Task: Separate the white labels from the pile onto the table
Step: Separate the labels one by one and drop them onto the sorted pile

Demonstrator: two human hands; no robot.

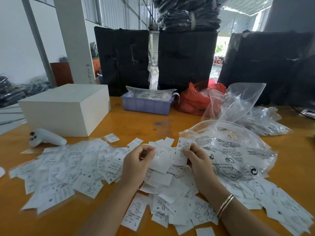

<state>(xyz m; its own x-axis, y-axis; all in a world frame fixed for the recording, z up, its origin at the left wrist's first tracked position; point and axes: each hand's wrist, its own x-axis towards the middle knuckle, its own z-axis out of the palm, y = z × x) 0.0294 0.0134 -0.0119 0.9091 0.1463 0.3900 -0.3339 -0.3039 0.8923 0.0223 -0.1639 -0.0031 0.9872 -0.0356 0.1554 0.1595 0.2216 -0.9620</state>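
A heap of white printed labels (163, 186) lies on the orange table (136, 123) in front of me. More white labels (68, 167) are spread flat to the left, and others (279, 208) to the right. My left hand (136, 166) pinches a white label (160, 160) above the heap. My right hand (199, 160) grips a small stack of labels (183, 149), the top one marked S, held upright.
A clear printed plastic bag (235, 147) lies right of my hands, more bags (255, 116) behind it. A white box (66, 108), a white controller (46, 137), a blue tray (146, 104) and a red bag (194, 99) stand further back. Black wrapped bales (187, 58) line the table's far edge.
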